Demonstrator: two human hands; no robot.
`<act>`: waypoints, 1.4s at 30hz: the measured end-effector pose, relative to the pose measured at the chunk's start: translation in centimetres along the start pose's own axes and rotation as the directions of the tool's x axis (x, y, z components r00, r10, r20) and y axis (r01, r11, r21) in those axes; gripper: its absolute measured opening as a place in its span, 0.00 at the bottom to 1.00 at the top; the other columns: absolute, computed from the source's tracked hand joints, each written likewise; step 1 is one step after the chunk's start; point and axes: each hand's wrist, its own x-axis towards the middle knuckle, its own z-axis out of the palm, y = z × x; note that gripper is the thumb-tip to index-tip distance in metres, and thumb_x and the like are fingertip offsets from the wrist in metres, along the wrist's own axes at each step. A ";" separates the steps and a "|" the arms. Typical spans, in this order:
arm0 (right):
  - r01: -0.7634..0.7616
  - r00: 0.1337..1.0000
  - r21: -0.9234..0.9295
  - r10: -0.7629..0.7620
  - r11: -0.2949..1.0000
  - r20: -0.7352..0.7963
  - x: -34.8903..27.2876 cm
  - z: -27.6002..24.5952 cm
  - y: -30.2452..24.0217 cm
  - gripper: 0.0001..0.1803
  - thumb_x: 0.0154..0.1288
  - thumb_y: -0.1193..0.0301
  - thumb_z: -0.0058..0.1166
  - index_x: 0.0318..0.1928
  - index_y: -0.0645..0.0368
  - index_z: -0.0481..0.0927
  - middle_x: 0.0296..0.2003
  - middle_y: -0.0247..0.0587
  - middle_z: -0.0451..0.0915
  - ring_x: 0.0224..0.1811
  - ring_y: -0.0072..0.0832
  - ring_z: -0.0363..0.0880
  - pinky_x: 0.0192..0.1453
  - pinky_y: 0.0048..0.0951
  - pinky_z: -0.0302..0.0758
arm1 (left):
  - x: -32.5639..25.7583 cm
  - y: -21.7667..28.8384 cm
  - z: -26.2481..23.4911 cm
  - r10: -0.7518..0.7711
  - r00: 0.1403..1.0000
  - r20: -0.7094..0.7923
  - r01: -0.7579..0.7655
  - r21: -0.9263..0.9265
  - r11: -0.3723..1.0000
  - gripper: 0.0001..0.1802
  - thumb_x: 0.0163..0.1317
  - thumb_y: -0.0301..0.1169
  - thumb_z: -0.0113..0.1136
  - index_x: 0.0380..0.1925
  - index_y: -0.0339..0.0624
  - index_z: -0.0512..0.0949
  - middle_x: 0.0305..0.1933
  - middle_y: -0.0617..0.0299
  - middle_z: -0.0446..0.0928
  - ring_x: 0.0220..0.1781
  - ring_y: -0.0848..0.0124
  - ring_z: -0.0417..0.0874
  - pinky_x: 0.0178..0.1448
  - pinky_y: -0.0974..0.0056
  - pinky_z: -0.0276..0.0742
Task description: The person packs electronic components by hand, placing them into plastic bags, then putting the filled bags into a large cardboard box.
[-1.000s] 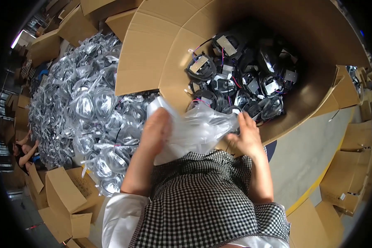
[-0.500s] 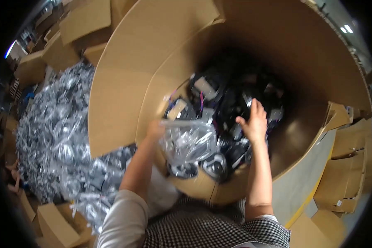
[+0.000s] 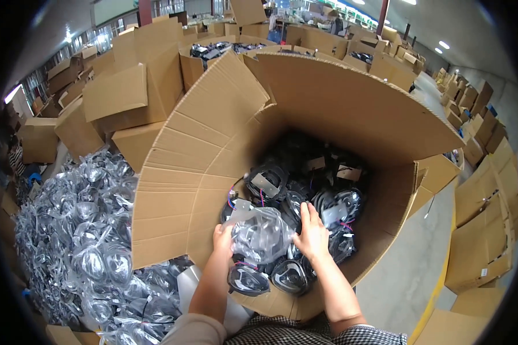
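My left hand (image 3: 223,238) is closed on the left edge of a clear plastic bag (image 3: 262,233) above the items inside a large cardboard box (image 3: 193,167). Whatever lies inside the bag is blurred. Beside the bag's right edge is my right hand (image 3: 312,233), with its fingers stretched out and its thumb toward the plastic; I cannot tell if they touch. Underneath lie several black rounded items, such as one in clear wrap (image 3: 290,277), along with coiled dark cables, pink and blue wires and a small cardboard piece (image 3: 265,185).
A big heap of clear-bagged dark items (image 3: 80,230) fills the left side. Open cartons (image 3: 121,95) stand behind it. More cardboard boxes (image 3: 480,241) line the right, beyond a yellow floor line (image 3: 443,270). The box's tall flaps (image 3: 357,98) rise at the far side.
The view has tilted up, showing more of the hall. My right hand has come closer to the plastic bag, which my left hand keeps holding.
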 end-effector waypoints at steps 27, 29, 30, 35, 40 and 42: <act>-0.268 0.951 0.867 0.027 -0.419 0.307 -18.4 -6.2 -0.3 0.54 0.48 0.41 0.63 0.68 0.59 0.57 0.62 0.46 0.67 0.62 0.39 0.69 0.65 0.44 0.71 | -22.4 14.2 -8.5 0.593 0.796 0.117 -0.198 0.978 0.072 0.17 0.51 0.33 0.64 0.40 0.37 0.77 0.43 0.46 0.80 0.47 0.52 0.80 0.52 0.56 0.75; -0.358 0.934 0.871 -0.147 -0.335 0.327 -17.1 -9.1 -3.6 0.60 0.38 0.46 0.73 0.67 0.62 0.56 0.62 0.52 0.65 0.62 0.41 0.70 0.65 0.47 0.69 | -21.0 13.6 -9.7 0.574 0.779 0.251 -0.277 0.960 -0.045 0.18 0.52 0.34 0.64 0.41 0.37 0.76 0.41 0.47 0.80 0.45 0.50 0.80 0.50 0.54 0.75; -0.309 0.935 0.923 -0.250 -0.228 0.251 -17.3 -8.1 -4.4 0.60 0.38 0.47 0.73 0.68 0.64 0.56 0.63 0.51 0.64 0.66 0.41 0.63 0.68 0.45 0.63 | -21.0 13.6 -9.1 0.558 0.795 0.236 -0.254 0.966 -0.048 0.18 0.52 0.34 0.64 0.41 0.37 0.76 0.41 0.47 0.80 0.45 0.50 0.80 0.50 0.54 0.75; -0.685 0.531 0.728 -0.668 0.025 0.521 -17.1 -2.4 -11.6 0.57 0.46 0.57 0.70 0.71 0.62 0.50 0.71 0.47 0.49 0.73 0.36 0.48 0.72 0.34 0.51 | -24.5 16.8 -5.5 -0.113 0.893 0.435 -0.270 0.721 0.638 0.15 0.58 0.33 0.60 0.43 0.38 0.77 0.37 0.47 0.80 0.37 0.51 0.80 0.45 0.56 0.75; -0.770 0.629 0.637 -0.187 -0.019 0.755 -16.6 1.3 -11.3 0.66 0.51 0.56 0.68 0.73 0.49 0.26 0.69 0.53 0.51 0.72 0.42 0.49 0.71 0.36 0.54 | -29.1 16.2 -8.5 0.426 0.738 0.523 -0.551 0.832 -0.068 0.13 0.56 0.22 0.55 0.42 0.40 0.77 0.39 0.52 0.75 0.44 0.54 0.78 0.45 0.56 0.75; -0.768 0.638 0.640 -0.112 -0.024 0.761 -16.8 -0.3 -12.3 0.65 0.51 0.56 0.68 0.73 0.50 0.27 0.69 0.53 0.53 0.71 0.41 0.51 0.71 0.36 0.55 | -30.1 14.1 -9.6 0.536 0.721 0.438 -0.450 0.885 -0.118 0.14 0.54 0.20 0.54 0.42 0.41 0.77 0.38 0.51 0.75 0.43 0.53 0.78 0.46 0.55 0.75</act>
